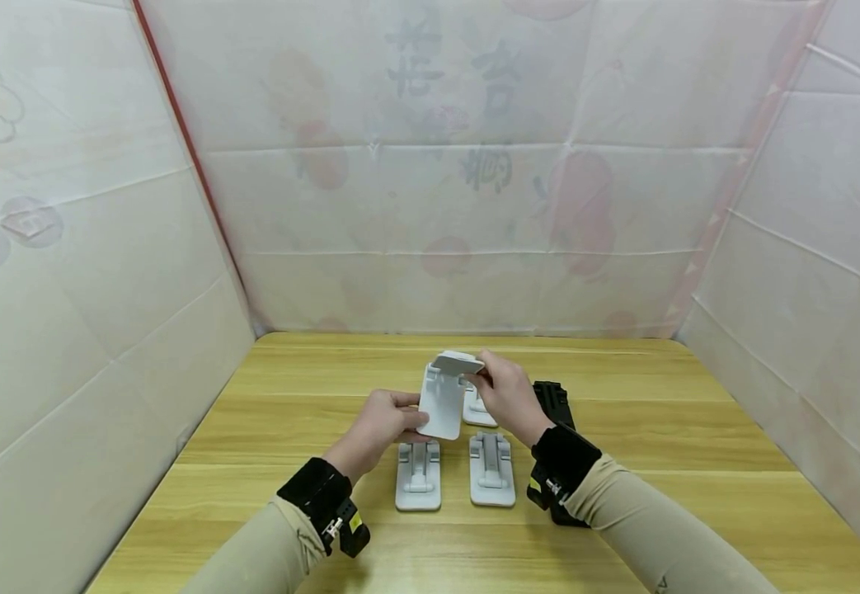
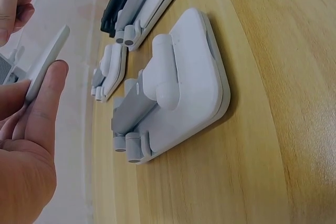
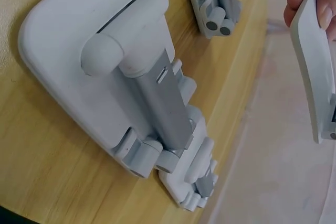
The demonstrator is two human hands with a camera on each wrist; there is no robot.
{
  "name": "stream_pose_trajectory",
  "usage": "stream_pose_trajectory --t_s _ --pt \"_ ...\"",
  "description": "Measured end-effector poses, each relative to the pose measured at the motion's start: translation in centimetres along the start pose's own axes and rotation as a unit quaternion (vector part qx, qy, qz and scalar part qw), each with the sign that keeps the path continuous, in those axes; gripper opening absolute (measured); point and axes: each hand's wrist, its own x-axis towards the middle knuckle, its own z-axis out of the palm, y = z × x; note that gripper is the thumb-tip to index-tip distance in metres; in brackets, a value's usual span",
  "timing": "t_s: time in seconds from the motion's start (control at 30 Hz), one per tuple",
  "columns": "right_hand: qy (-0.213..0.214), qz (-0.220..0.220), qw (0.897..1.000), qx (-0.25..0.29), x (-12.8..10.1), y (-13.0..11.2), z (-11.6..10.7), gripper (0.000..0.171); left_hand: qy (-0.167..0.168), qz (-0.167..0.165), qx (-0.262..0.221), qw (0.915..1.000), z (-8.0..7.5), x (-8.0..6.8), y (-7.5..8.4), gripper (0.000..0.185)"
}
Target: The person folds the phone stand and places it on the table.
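Observation:
A white folding phone stand is held above the table, part unfolded, its grey-faced upper plate tilted away from the larger plate. My left hand grips the larger plate by its left edge, thumb on one face and fingers behind. At the upper plate's right edge, my right hand pinches it between thumb and fingers. Below lie two folded white stands, one on the left and one on the right. A third white stand sits farther back, partly hidden by the right hand.
Black folded stands lie to the right, mostly covered by my right wrist and its strap. The wooden table meets pale sheet-covered walls at the back and both sides.

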Motion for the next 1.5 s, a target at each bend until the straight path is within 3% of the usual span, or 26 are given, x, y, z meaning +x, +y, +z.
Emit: stream_pose_trajectory --t_s 0.27,0.7,0.93,1.13,1.3,1.5 --pt "0.027 -0.046 0.998 -0.026 -0.1 0.4 0.1 0.010 -0.005 0.004 0.001 1.0000 0.1 -0.1 0.0 0.042" --pt "0.047 -0.032 0.998 -0.014 -0.2 0.1 -0.1 0.012 -0.001 -0.018 -0.030 0.9994 0.1 0.0 -0.1 0.045" --pt "0.079 -0.078 0.994 0.004 0.1 0.3 -0.2 0.014 0.022 -0.028 -0.033 0.9988 -0.3 0.1 -0.4 0.046" --pt "0.109 -0.117 0.987 0.013 0.2 1.8 0.7 0.013 0.024 -0.030 -0.024 0.9990 -0.4 0.1 -0.5 0.047" --pt "0.097 -0.117 0.988 -0.009 0.3 0.3 -0.4 0.005 0.023 -0.031 -0.025 0.9989 -0.5 0.1 -0.5 0.047" --pt "0.072 -0.126 0.989 -0.041 0.4 -0.2 -0.8 0.011 0.027 -0.030 -0.031 0.9987 -0.4 -0.1 -0.5 0.047"
